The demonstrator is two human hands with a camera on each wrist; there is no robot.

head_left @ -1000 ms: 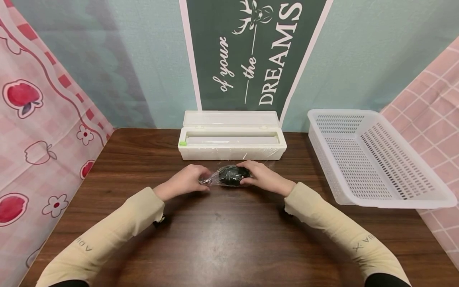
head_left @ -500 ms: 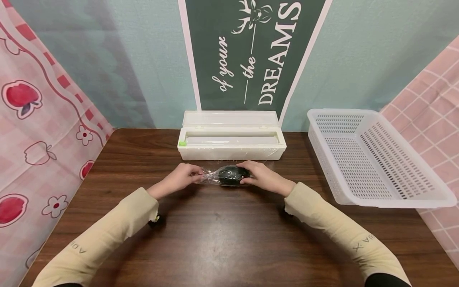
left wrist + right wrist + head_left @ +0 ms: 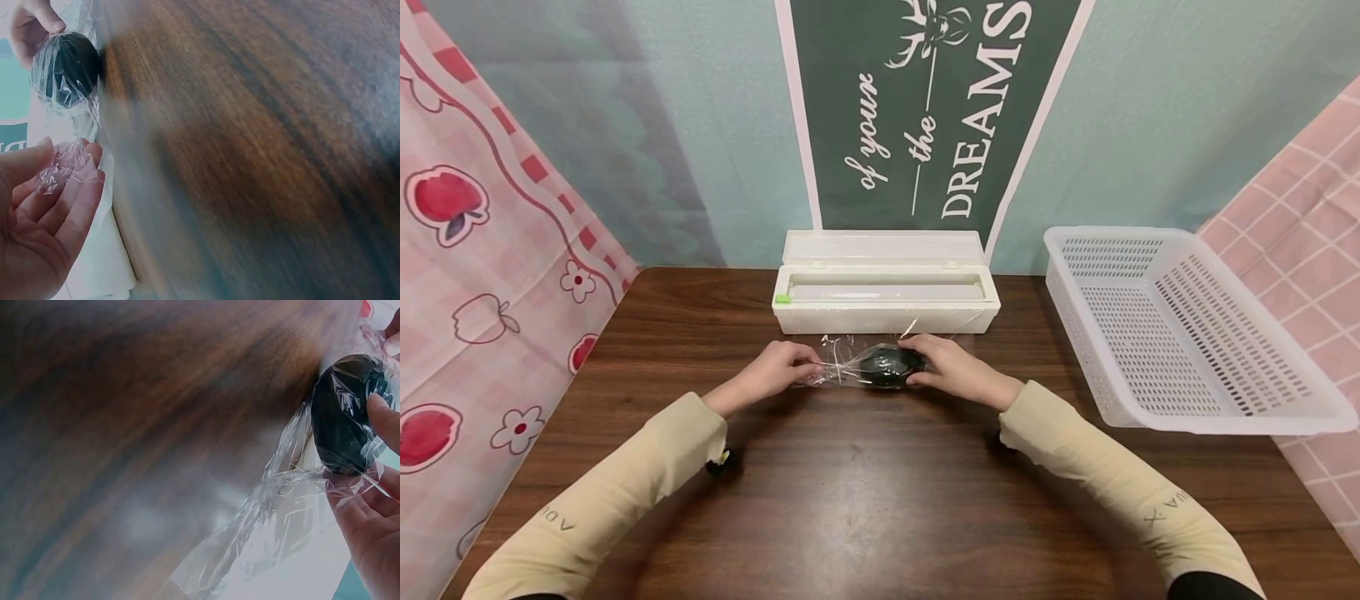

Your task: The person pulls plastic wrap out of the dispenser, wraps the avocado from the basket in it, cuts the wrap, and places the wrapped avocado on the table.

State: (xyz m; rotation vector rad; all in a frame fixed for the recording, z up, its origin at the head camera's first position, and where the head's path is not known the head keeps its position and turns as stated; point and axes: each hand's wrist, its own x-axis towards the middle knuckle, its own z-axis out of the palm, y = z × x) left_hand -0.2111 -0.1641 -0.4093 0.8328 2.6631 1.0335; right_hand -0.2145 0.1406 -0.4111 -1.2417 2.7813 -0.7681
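A dark green, oval, avocado-like thing (image 3: 889, 367) lies wrapped in clear cling film (image 3: 838, 371) in front of the white film box. My right hand (image 3: 953, 369) grips its right end, the thumb pressing the film in the right wrist view and the fingers around the other side. To the left, my left hand (image 3: 772, 375) holds the gathered, twisted end of the film between thumb and fingers. In the left wrist view that crumpled film end (image 3: 62, 167) sits against the curled fingers. More loose film (image 3: 250, 531) trails from the right end in the right wrist view.
A white cling film dispenser box (image 3: 887, 317) stands at the back with its lid raised and a roll inside. The white perforated basket (image 3: 1150, 350) stands at the right. Brown wooden table (image 3: 865, 500) lies beneath, with a curtain-like backdrop (image 3: 715, 125) behind.
My left hand has moved left from beside the wrapped thing, drawing the film end out and pinching it. My right hand has stayed nearly still on the wrapped thing.
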